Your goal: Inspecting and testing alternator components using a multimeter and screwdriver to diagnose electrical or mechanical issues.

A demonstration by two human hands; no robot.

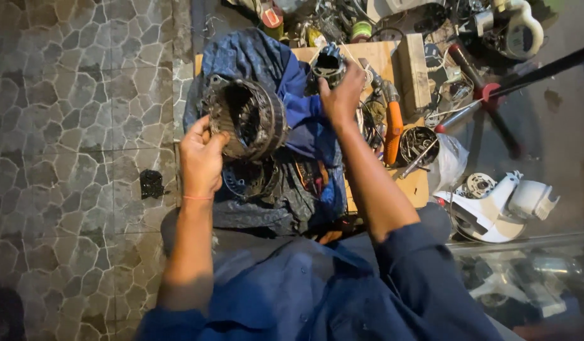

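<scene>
Two bare hands work above a wooden table (377, 57) draped with a blue cloth (254, 60). Left hand (200, 158) grips a large dark ring-shaped metal part (247, 117) at its near left rim; the thumb lies over the rim's outer edge while the fingers (197, 129) curl behind it, clamped on the part. Right hand (342, 95), farther and to the right, holds a smaller dark cylindrical part (328, 65); its fingers (358, 72) wrap the right side of that part, closed around it. Both parts sit raised over the cloth. An orange-handled tool (393, 129) lies on the table just right of the right forearm, beside a round tin of small metal pieces (417, 144).
</scene>
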